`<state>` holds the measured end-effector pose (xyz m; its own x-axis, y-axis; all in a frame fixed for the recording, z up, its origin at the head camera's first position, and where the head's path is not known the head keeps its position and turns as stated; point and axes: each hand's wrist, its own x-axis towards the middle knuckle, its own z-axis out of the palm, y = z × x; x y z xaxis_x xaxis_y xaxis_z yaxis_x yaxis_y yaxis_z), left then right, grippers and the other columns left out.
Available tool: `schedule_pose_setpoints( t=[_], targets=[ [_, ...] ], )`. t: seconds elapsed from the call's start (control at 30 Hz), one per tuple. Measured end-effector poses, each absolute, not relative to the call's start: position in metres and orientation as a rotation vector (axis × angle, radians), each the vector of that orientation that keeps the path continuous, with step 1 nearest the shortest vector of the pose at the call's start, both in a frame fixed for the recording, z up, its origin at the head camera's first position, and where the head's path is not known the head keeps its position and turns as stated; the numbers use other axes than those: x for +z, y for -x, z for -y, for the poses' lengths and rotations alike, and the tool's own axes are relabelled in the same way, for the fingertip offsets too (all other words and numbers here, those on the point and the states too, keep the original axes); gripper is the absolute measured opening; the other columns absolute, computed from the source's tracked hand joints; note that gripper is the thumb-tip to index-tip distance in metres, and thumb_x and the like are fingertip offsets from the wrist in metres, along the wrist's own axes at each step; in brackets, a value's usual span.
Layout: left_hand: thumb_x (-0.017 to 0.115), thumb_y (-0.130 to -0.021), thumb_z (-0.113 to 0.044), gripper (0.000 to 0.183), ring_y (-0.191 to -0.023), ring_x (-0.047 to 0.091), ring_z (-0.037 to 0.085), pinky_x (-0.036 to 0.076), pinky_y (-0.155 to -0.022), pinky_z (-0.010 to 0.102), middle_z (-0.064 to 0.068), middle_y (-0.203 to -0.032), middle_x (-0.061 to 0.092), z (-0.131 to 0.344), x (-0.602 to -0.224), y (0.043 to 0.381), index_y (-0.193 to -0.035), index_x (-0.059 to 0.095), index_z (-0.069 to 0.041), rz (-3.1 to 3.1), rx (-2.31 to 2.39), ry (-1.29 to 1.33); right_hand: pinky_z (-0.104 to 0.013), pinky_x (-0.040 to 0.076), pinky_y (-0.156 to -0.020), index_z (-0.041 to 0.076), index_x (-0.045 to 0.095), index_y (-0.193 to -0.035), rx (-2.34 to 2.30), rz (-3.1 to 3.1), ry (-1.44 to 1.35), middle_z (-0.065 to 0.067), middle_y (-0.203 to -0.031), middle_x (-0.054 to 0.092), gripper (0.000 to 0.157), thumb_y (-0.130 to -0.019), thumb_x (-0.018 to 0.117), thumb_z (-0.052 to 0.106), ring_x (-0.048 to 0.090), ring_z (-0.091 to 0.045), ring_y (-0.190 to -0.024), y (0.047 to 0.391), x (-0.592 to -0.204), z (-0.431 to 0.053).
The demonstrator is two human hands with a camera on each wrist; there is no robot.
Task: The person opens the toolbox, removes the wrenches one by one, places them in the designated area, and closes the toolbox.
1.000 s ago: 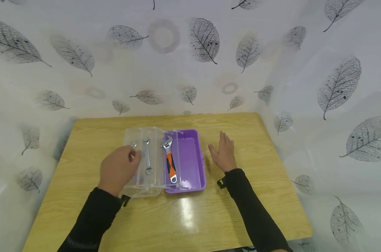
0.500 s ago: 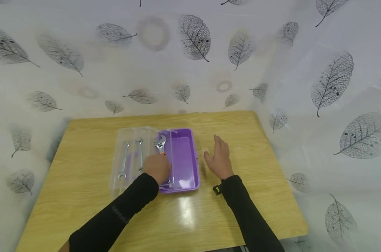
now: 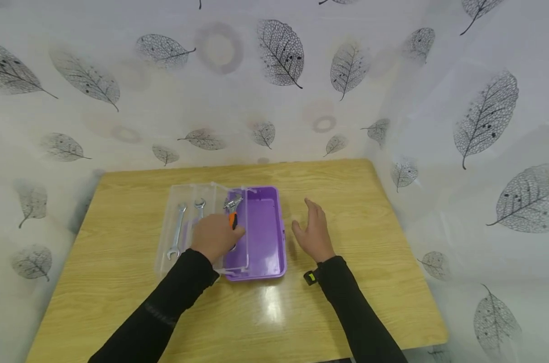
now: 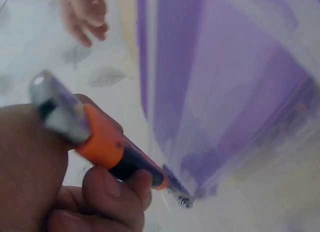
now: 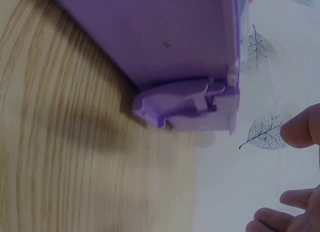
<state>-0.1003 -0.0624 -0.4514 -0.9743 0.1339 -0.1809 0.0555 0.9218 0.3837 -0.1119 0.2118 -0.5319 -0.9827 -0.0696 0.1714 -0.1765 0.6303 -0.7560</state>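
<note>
My left hand (image 3: 214,236) grips an adjustable wrench (image 3: 233,204) by its orange and black handle (image 4: 102,139). In the left wrist view the handle's metal end points up toward the camera, so the wrench is tilted. The hand is over a clear divided tray (image 3: 188,190), which overlaps the left part of a purple plastic box (image 3: 266,237). Two silver open-end wrenches lie in the tray: one at the left (image 3: 177,232), the other (image 3: 200,203) partly behind the hand. Just right of the box, my right hand (image 3: 315,236) hovers with fingers extended, holding nothing.
A purple latch (image 5: 172,104) sticks out from the box's side wall. Everything stands on a wood-grain table (image 3: 365,282). A pale curtain with leaf prints (image 3: 392,101) surrounds the table's back and sides.
From above the leftmost wrench, my left hand has moved right to the adjustable wrench and now holds it, its handle tilted up. The right hand stays beside the box.
</note>
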Motion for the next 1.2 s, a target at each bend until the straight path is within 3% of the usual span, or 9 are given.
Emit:
schedule_pose_setpoints(
  t=[0.2,0.27,0.4,0.53,0.67,0.77,0.9,1.0,1.2],
  targets=[
    [0.062,-0.088,-0.038,0.034,-0.05,0.052,0.019,0.039,-0.046,0.032,0.001,-0.061,0.057,0.067,-0.43,0.088,-0.066,0.057,-0.012,-2.846,0.768,-0.053,-0.045,0.054,-0.094,0.0,0.064,-0.129,1.755,2.68,-0.289,-0.016,-0.117,0.068,0.032,-0.104,0.06,0.02,0.064,-0.03,-0.106,0.1,-0.503,-0.172],
    [0.063,-0.09,-0.039,0.037,-0.048,0.051,0.018,0.039,-0.045,0.031,0.001,-0.059,0.056,0.061,-0.424,0.079,-0.064,0.057,-0.013,-2.842,0.847,-0.082,-0.042,0.056,-0.084,0.001,0.068,-0.12,1.953,2.687,-0.341,-0.011,-0.105,0.07,0.03,-0.107,0.056,0.026,0.066,-0.026,-0.093,0.095,-0.49,-0.158],
    [0.065,-0.092,-0.036,0.043,-0.043,0.042,0.013,0.032,-0.041,0.027,-0.005,-0.053,0.048,0.043,-0.42,0.064,-0.057,0.049,-0.016,-2.899,0.942,-0.268,-0.033,0.049,-0.067,0.004,0.068,-0.101,2.223,2.665,-0.407,-0.003,-0.082,0.063,0.043,-0.11,0.049,0.041,0.055,-0.019,-0.07,0.089,-0.473,-0.143],
    [0.065,-0.091,-0.03,0.045,-0.042,0.034,0.01,0.025,-0.041,0.024,-0.008,-0.051,0.038,0.026,-0.427,0.056,-0.055,0.041,-0.018,-3.01,0.895,-0.488,-0.026,0.035,-0.056,0.009,0.06,-0.083,2.271,2.64,-0.334,0.001,-0.069,0.049,0.039,-0.108,0.055,0.039,0.038,-0.014,-0.059,0.084,-0.47,-0.145],
    [0.066,-0.093,-0.036,0.046,-0.042,0.032,0.007,0.023,-0.039,0.023,-0.01,-0.05,0.036,0.017,-0.436,0.051,-0.056,0.045,-0.017,-3.09,0.845,-0.58,-0.024,0.04,-0.056,0.008,0.058,-0.079,2.255,2.609,-0.212,0.002,-0.071,0.052,0.033,-0.106,0.058,0.028,0.045,-0.011,-0.061,0.079,-0.476,-0.157],
    [0.063,-0.098,-0.044,0.042,-0.043,0.039,0.009,0.032,-0.04,0.025,-0.009,-0.053,0.044,0.027,-0.435,0.053,-0.069,0.062,-0.014,-3.106,0.914,-0.543,-0.025,0.044,-0.059,0.005,0.057,-0.081,2.221,2.567,-0.151,0.0,-0.072,0.054,0.03,-0.106,0.056,0.022,0.05,-0.013,-0.065,0.082,-0.483,-0.177],
    [0.055,-0.103,-0.051,0.047,-0.072,0.064,0.022,0.054,-0.062,0.04,0.005,-0.083,0.07,0.073,-0.426,0.07,-0.113,0.071,-0.008,-3.13,1.06,-0.315,-0.027,0.042,-0.061,0.004,0.058,-0.085,2.039,2.673,-0.069,-0.004,-0.076,0.055,0.029,-0.108,0.055,0.023,0.05,-0.015,-0.067,0.088,-0.497,-0.216],
    [0.05,-0.105,-0.053,0.058,-0.101,0.065,0.037,0.053,-0.083,0.056,0.018,-0.112,0.071,0.123,-0.423,0.081,-0.133,0.064,-0.004,-3.174,1.063,-0.089,-0.029,0.041,-0.063,0.006,0.059,-0.086,1.913,2.845,-0.019,-0.004,-0.08,0.057,0.031,-0.109,0.055,0.027,0.048,-0.016,-0.069,0.089,-0.514,-0.239],
    [0.048,-0.106,-0.051,0.068,-0.12,0.052,0.056,0.045,-0.093,0.069,0.033,-0.131,0.06,0.192,-0.434,0.086,-0.146,0.051,0.004,-3.186,0.958,0.184,-0.028,0.037,-0.06,0.008,0.061,-0.085,1.803,3.102,0.052,0.002,-0.074,0.05,0.032,-0.11,0.053,0.027,0.044,-0.014,-0.065,0.079,-0.551,-0.252]
  ],
)
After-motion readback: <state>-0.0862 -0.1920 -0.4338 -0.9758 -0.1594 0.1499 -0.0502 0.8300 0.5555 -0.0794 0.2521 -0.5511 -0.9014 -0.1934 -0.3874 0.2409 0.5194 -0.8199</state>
